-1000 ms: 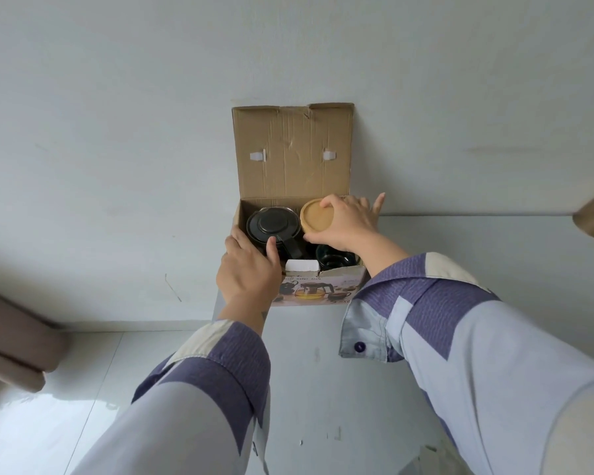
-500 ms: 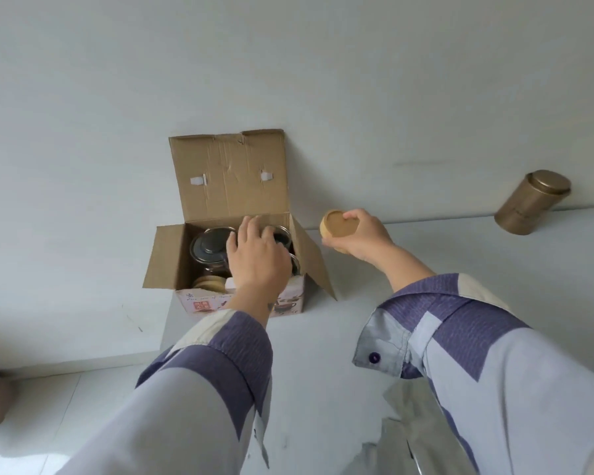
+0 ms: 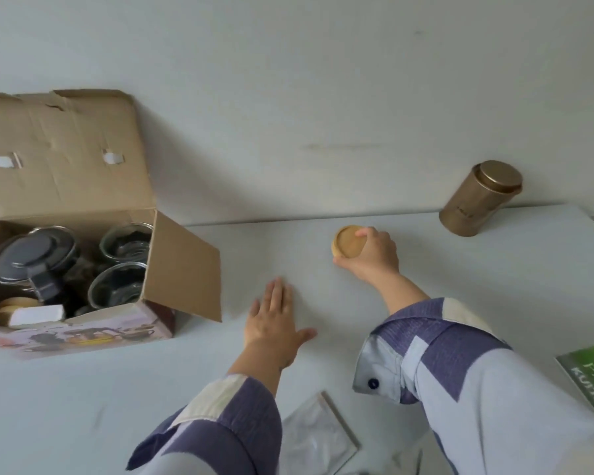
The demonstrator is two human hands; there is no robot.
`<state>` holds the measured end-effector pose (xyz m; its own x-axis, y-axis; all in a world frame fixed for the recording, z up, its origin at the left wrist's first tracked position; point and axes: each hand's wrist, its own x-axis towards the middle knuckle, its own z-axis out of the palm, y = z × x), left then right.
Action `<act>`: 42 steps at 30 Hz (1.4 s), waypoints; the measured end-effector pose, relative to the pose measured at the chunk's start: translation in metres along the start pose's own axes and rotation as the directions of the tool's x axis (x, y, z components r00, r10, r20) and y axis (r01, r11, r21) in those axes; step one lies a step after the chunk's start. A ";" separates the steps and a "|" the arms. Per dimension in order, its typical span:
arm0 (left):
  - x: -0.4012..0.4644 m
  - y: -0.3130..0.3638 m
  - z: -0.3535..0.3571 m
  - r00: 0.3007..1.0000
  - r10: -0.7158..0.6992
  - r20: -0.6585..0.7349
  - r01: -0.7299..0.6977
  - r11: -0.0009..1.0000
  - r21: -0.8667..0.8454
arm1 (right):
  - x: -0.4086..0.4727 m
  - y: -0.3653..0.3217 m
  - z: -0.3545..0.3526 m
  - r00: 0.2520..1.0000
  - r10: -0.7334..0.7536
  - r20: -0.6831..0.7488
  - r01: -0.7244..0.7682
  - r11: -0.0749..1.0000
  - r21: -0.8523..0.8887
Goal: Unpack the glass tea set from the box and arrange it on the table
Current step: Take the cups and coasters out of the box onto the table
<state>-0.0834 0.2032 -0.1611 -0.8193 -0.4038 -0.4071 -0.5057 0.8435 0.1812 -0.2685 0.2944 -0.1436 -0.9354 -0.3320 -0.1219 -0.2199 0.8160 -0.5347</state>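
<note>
Packet: a pale flat packet (image 3: 318,437) lies at the near edge of the table (image 3: 83,389), between the two sleeves; clear of the work.
Booklet: a green booklet (image 3: 590,380) sits at the near right edge, well apart from both hands.
Left hand: the left hand (image 3: 271,329) lies flat on the table, fingers straight and together, thumb out, holding nothing. It is between the box and the right hand.
Box: the box (image 3: 83,329) stands at the left, lid flap up against the wall (image 3: 288,80), one side flap hanging out toward the left hand.
Teapot: the teapot (image 3: 31,257) with its dark lid is in the far left of the box. Judged heavy for the set, fragile and slick; best lifted by the dark handle with a hand under the body.
Cups: two glass cups (image 3: 119,291) stand upright in the right half of the box, close together. Judged light, brittle, slippery; take one at a time round the wall, so they do not knock.
Coasters: more wooden coasters (image 3: 9,306) are stacked in the near left corner beside a white card.
Right hand: the right hand (image 3: 371,253) pinches a coaster (image 3: 348,246) by its rim, tilted, low over the table or touching it; I cannot tell which. Judged light, stiff, not fragile.
Tin: a bronze tin (image 3: 479,200) stands by the wall, near the right hand; room to the right is limited by it.
</note>
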 end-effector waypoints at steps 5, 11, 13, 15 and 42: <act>0.004 -0.001 0.005 1.000 -0.026 0.017 0.025 0.998 0.054 | 0.039 0.012 0.011 0.998 0.002 -0.057 0.000 0.999 0.032; 0.005 -0.001 0.004 0.999 -0.043 0.029 0.041 0.997 0.061 | 0.061 0.018 0.011 0.994 0.017 -0.105 -0.012 0.999 0.043; 0.004 -0.001 0.003 0.998 -0.044 0.034 0.042 0.997 0.064 | 0.063 0.020 0.009 0.996 0.011 -0.085 -0.010 1.000 0.018; 0.004 0.000 0.002 0.998 -0.045 0.037 0.043 0.997 0.062 | 0.062 0.020 0.007 0.998 0.004 -0.060 -0.005 1.000 -0.006; -0.117 -0.174 -0.096 0.610 -0.161 -0.776 0.107 0.987 -0.120 | -0.149 -0.216 0.052 0.865 -0.465 0.189 0.424 0.878 0.221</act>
<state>0.0750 0.0699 -0.0592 -0.6283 -0.6569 0.4169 -0.6196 0.7465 0.2425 -0.0671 0.1431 -0.0537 -0.6545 -0.7559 -0.0148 -0.5282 0.4712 -0.7064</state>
